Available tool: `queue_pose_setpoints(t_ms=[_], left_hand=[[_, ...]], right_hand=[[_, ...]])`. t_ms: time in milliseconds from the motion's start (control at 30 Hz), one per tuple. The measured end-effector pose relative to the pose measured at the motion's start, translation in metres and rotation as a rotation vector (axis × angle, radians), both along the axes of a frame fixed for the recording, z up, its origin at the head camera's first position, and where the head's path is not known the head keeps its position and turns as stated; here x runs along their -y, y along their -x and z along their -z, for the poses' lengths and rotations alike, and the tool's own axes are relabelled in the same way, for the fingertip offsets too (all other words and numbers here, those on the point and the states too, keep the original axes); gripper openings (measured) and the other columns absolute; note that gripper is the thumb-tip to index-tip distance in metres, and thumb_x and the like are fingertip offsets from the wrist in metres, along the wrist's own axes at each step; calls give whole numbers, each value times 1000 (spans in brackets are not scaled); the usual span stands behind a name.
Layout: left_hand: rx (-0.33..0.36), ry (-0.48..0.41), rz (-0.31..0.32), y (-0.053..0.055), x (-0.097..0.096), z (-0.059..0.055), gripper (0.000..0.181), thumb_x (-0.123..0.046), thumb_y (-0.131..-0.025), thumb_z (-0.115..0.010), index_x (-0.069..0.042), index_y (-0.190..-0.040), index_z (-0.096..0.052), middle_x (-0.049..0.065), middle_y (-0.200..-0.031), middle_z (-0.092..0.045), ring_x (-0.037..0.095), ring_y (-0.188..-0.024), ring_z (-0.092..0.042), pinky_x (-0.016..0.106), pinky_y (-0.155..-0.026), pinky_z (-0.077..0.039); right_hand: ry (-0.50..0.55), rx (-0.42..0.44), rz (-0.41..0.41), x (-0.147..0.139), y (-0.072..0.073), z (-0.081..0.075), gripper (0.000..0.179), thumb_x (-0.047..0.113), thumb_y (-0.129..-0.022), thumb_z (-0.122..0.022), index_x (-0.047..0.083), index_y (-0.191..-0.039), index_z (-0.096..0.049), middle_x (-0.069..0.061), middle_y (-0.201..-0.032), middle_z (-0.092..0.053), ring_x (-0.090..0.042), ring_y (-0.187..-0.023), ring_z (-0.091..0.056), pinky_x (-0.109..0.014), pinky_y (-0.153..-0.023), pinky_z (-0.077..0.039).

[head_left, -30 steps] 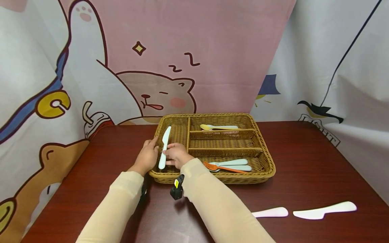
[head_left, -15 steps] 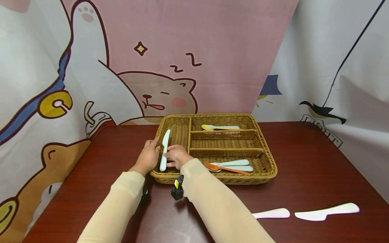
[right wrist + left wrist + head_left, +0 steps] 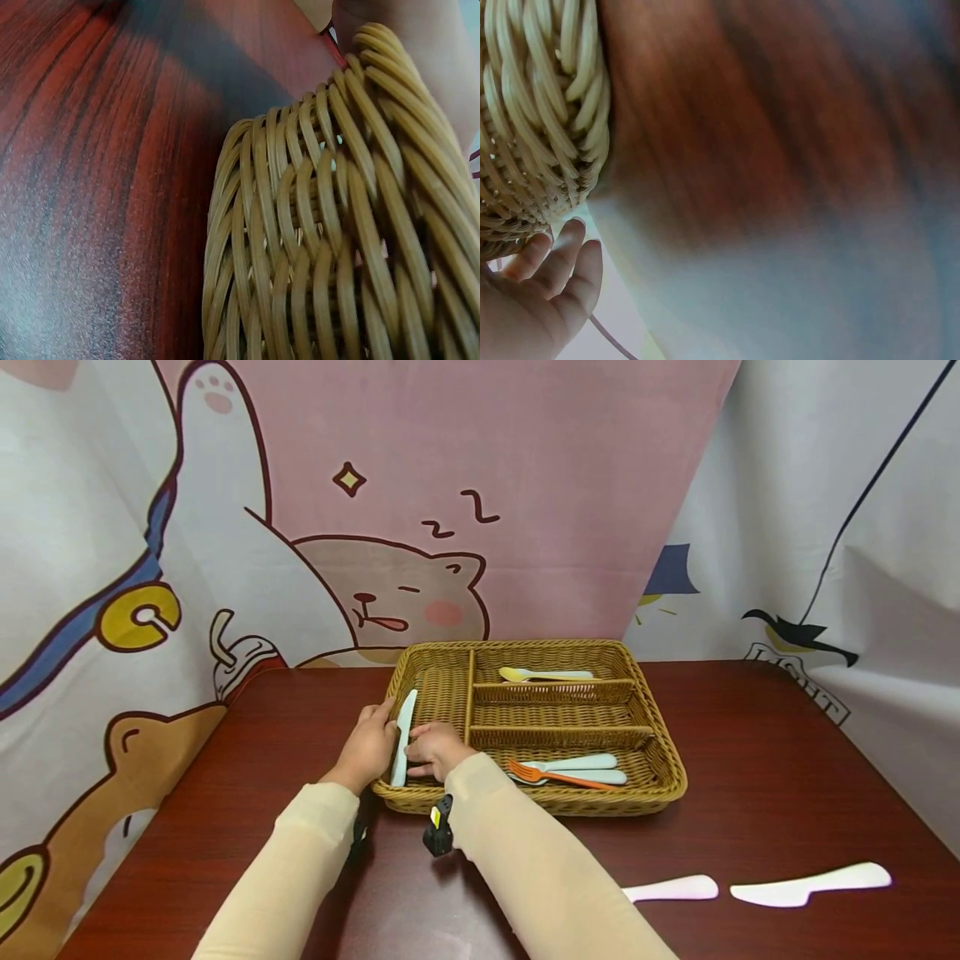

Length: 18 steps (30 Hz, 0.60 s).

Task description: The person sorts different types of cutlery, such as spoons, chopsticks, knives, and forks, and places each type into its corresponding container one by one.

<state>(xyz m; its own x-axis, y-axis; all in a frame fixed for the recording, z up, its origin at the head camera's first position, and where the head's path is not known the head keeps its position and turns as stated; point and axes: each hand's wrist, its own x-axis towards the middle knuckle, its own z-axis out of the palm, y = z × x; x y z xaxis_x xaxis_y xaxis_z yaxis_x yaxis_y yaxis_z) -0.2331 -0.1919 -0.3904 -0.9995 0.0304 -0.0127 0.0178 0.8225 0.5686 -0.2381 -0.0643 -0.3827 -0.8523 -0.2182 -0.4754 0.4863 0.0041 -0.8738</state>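
A pale mint table knife (image 3: 403, 739) stands on its edge, slightly tilted, along the left wall inside the wicker basket (image 3: 585, 807). My right hand (image 3: 441, 747) is in the left compartment, its fingertips at the knife's handle; how they wrap behind it is hard to see. At the basket's left rim, my left hand (image 3: 365, 750) grips the wall, thumb over the rim beside the knife. In the left wrist view, the fingers of the left hand (image 3: 551, 285) lie outside the weave. Only wicker wall (image 3: 322, 225) and part of a hand show in the right wrist view.
The front right compartment holds pale cutlery (image 3: 592, 768) and an orange fork (image 3: 558, 776). A yellow spoon (image 3: 517, 675) lies with a pale piece at the back. On the brown table (image 3: 750, 777) lie a white knife (image 3: 810, 886) and a pinkish handle (image 3: 678, 888), partly behind my sleeve.
The knife has moved down toward me, closer to the basket's left wall, and turned from showing its flat side to standing on edge. Both hands have stayed almost in place.
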Motion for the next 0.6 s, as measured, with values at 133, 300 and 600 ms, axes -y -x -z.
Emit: queue_pose_setpoints(t_ms=[133, 300, 600], left_hand=[[8, -6, -2, 1, -1, 0, 50, -17, -106, -34, -6, -154, -24, 24, -146, -31, 39, -131, -42, 52, -107, -35], [8, -2, -1, 2, -2, 0, 50, -17, -106, -34, -7, -154, -23, 23, -147, -30, 39, -130, -42, 52, -106, -36], [9, -4, -1, 1, 1, 0, 51, -17, -106, -33, -6, -155, -22, 23, -147, -30, 40, -130, -42, 53, -106, -35]], right_hand=[[10, -18, 36, -1, -2, 1, 36, -12, -89, -57, -6, -125, -56, -23, -117, -58, -32, -110, -60, -42, -85, -55], [51, -42, 65, -2, -2, 1, 40, -13, -90, -54, -4, -129, -54, -24, -122, -59, -33, -114, -58, -42, -88, -54], [162, -61, 60, -10, -3, -14, 41, -6, -94, -54, -2, -135, -50, -22, -121, -59, -33, -115, -57, -40, -92, -52]])
